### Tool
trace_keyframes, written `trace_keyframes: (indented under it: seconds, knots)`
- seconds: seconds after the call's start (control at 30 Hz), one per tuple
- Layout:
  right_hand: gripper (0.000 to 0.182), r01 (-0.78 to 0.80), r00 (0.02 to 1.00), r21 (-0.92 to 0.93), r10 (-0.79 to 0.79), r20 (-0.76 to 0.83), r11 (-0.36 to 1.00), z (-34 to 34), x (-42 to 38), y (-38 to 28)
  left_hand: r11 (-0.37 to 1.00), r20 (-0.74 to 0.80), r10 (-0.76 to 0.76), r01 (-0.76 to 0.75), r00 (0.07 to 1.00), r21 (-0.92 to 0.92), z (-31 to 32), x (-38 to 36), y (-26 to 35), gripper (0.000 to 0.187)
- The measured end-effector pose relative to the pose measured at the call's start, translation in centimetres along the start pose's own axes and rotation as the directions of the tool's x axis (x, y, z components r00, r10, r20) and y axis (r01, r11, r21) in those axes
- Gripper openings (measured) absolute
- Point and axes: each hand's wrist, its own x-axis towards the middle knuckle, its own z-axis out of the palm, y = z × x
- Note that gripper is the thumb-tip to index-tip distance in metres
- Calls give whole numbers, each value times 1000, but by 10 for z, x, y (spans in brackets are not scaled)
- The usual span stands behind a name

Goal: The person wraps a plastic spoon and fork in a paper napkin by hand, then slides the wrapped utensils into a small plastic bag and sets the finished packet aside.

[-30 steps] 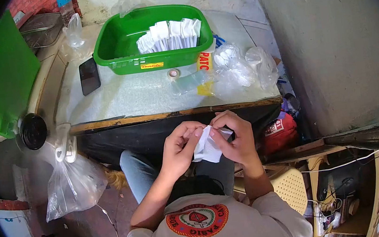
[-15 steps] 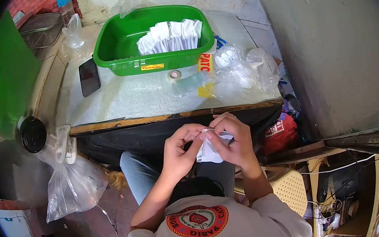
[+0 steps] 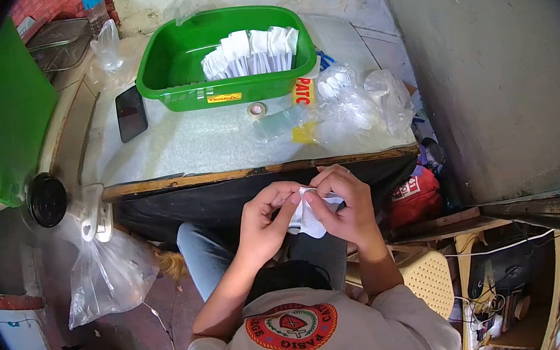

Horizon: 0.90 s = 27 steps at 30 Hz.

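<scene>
A small white piece, soft and folded like thin cloth or paper, is pinched between my two hands above my lap. My left hand grips its top left edge with thumb and fingers. On its right side, my right hand presses it with the thumb against the curled fingers. Its upper part is partly hidden by my fingers. Beyond the table edge, a green basin holds a fanned row of white packets, standing close together.
On the table lie a dark phone, a tape roll, a clear plastic sleeve and crumpled plastic bags. A clear bag hangs at the left. A red bag sits below the table at right.
The white piece has shifted in my fingers: its lower part is folded differently and hangs more narrowly. My hands stay in nearly the same place.
</scene>
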Motion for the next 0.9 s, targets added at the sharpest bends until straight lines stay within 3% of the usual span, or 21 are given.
trace_keyframes:
  seconds: [0.43, 0.6, 0.7, 0.77, 0.9]
  knots:
    - [23, 6, 1000, -15, -6, 3, 1000, 1, 1, -2, 1000, -35, 7, -6, 999, 25, 2, -1, -1, 13]
    - [19, -59, 998, -8, 60, 14, 998, -1, 0, -4, 1000, -28, 9, -9, 1000, 19, 2, -1, 0, 13]
    - [22, 6, 999, -30, -5, 35, 1000, -2, -1, 0, 999, -29, 51, -51, 998, 2, 3, 0, -3, 13]
    - [21, -17, 999, -36, 19, 47, 999, -3, 0, -2, 995, 35, 46, -49, 998, 85, 1, -1, -4, 17]
    - [18, -106, 994, 16, 106, 29, 994, -2, -4, 0, 997, 34, 21, -23, 999, 71, 1, -2, -4, 17]
